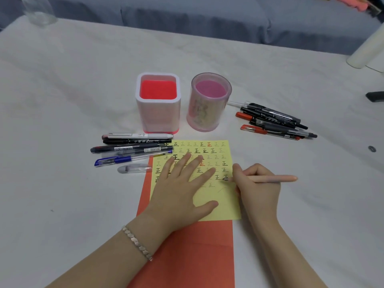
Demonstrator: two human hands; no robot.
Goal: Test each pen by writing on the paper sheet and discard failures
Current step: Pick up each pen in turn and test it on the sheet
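A yellow paper sheet (220,198), covered in rows of written marks, lies on a red sheet (197,252). My left hand (182,190) rests flat on the yellow sheet with fingers spread. My right hand (257,190) grips a pale pink pen (276,178); its tip touches the sheet at the right edge, next to the last marks. Several pens (133,149) lie in a row left of the sheet, with a loose clear cap (134,169) below them. Another pile of several pens (274,121) lies at the right.
A square white holder with a red inside (158,102) and a round pink transparent holder (208,102) stand behind the sheet. A clear bottle (39,11) stands at the far left corner, a white roll (365,50) at the far right. White cloth covers the table.
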